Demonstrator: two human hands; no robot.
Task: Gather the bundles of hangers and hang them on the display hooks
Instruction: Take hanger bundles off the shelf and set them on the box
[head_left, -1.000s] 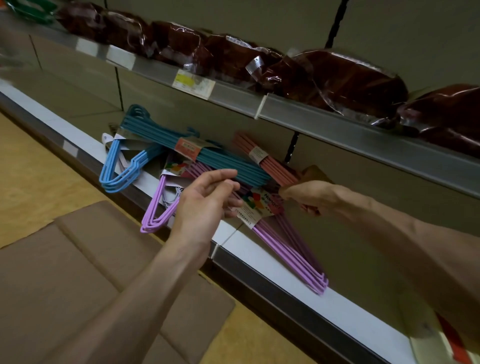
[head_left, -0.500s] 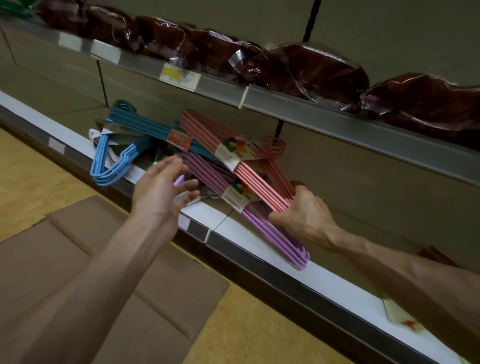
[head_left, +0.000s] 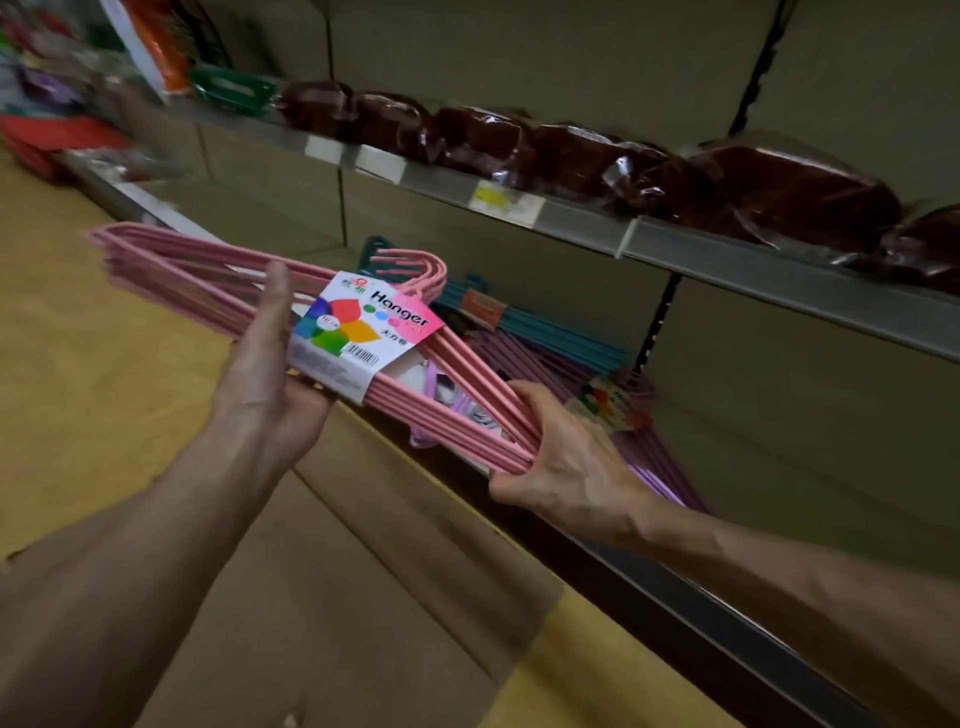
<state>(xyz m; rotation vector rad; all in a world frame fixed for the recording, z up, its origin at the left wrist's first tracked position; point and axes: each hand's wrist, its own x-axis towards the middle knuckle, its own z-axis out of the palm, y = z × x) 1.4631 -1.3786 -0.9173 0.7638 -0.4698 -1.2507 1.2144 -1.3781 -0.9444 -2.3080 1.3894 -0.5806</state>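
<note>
From the head camera, you hold the pink hanger bundle (head_left: 291, 332) out in front of the lower shelf (head_left: 691, 587), lifted clear of it and lying almost flat between your two hands. Your left hand (head_left: 270, 379) supports the bundle from beneath near its middle, thumb laid up along the near side and the fingers curling under the rods right beside the paper label (head_left: 358, 332), which wraps the bundle and reads "Hanger" over coloured petals. Your right hand (head_left: 561, 462) pinches the bundle's right corner, where the pink rods come together, with thumb on top and fingers wrapped below. The bundle's hooks (head_left: 421, 270) stick up behind the label, toward the shelving. Behind the pink bundle, on the lower shelf, a teal hanger bundle (head_left: 545, 327) lies against the back panel, and a purple hanger bundle (head_left: 530, 358) lies in front of it, with more purple rods showing past your right wrist. Above that shelf, an upper shelf (head_left: 727, 254) carries a row of dark brown wrapped packages (head_left: 779, 192) and price tags along its front edge. Below the pink bundle, flattened cardboard (head_left: 363, 571) lies on the yellowish floor (head_left: 78, 389).
</note>
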